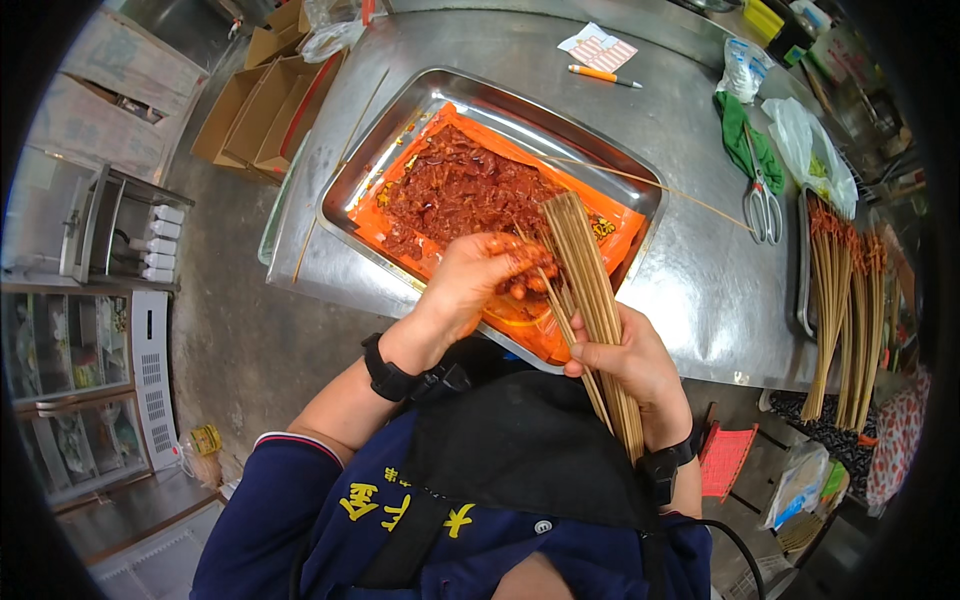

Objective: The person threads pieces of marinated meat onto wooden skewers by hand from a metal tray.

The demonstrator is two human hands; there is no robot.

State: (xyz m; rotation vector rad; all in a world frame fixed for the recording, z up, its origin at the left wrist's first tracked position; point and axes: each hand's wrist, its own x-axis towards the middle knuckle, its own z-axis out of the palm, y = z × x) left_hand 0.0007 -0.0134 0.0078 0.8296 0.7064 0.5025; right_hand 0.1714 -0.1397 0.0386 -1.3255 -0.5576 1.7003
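Note:
A steel tray (442, 82) holds an orange plastic bag (630, 225) spread flat under marinated raw meat pieces (465, 187). Over the tray's near edge my right hand (626, 356) grips a thick bundle of wooden skewers (589, 277), with a few skewers slanting apart on its left side. My left hand (499, 270), its fingers coated in red marinade, is at the upper part of those slanting skewers, with meat at the fingertips. What exactly the left fingers pinch is partly hidden. A single skewer (690, 199) lies across the tray's right rim.
On the steel table (697, 300) are a pen (604, 76), a paper (598, 49), scissors (762, 210), a green cloth (739, 135) and a plastic bag (810, 142). Skewers with meat (832, 300) overhang its right end. Cardboard boxes (262, 112) stand left; a red stool (726, 459) is below right.

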